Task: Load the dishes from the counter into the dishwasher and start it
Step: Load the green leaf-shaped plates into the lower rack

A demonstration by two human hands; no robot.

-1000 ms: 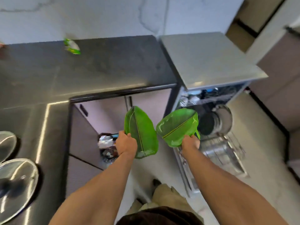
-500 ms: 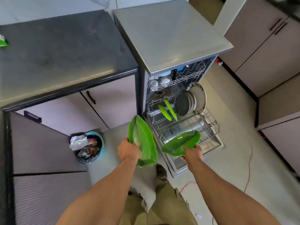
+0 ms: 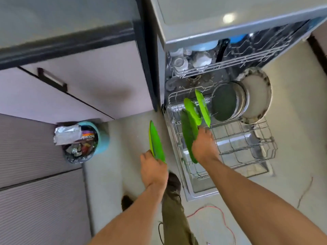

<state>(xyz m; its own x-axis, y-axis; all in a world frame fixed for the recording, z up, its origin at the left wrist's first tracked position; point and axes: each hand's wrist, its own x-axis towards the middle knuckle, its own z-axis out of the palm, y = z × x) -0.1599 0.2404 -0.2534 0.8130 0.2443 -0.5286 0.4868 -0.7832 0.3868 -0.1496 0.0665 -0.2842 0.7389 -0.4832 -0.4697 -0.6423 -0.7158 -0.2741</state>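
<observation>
Two green plates gripped edge-on — first plate in the left hand over the floor beside the dishwasher, second plate in the right hand, low in the lower rack beside standing plates; fingertips hidden behind both

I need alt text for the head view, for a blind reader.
The right hand holds a green plate on edge at the dishwasher's lower rack, next to two racked plates. The left hand holds a second plate above the floor.

Bright, even light; glare spot on the dishwasher top; motion blur, edges bowed.
</observation>
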